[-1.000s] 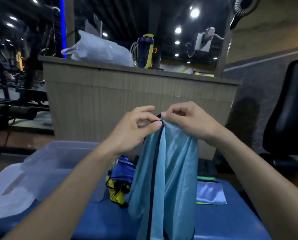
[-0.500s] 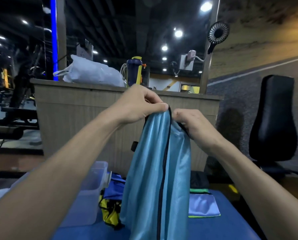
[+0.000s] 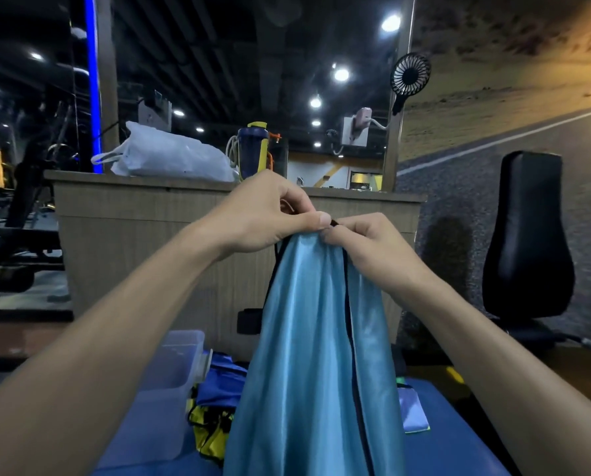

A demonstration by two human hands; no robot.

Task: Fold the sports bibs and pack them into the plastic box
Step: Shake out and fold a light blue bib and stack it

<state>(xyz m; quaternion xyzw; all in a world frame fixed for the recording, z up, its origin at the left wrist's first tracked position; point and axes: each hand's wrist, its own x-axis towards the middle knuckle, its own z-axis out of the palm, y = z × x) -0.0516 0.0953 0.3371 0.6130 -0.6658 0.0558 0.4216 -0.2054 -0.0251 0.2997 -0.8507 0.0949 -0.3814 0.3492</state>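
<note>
My left hand and right hand pinch the shiny light-blue black-trimmed bib by its top edge; the slick fabric could slip loose.

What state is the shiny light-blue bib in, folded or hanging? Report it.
Hanging: left hand and right hand pinch the top of the shiny light-blue bib, which drapes downward, not folded flat.

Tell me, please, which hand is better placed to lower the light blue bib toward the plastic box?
Probably the left hand: the plastic box sits on its side of the hanging light blue bib. The right hand pinches the bib's top too, but would have to cross over.
</note>
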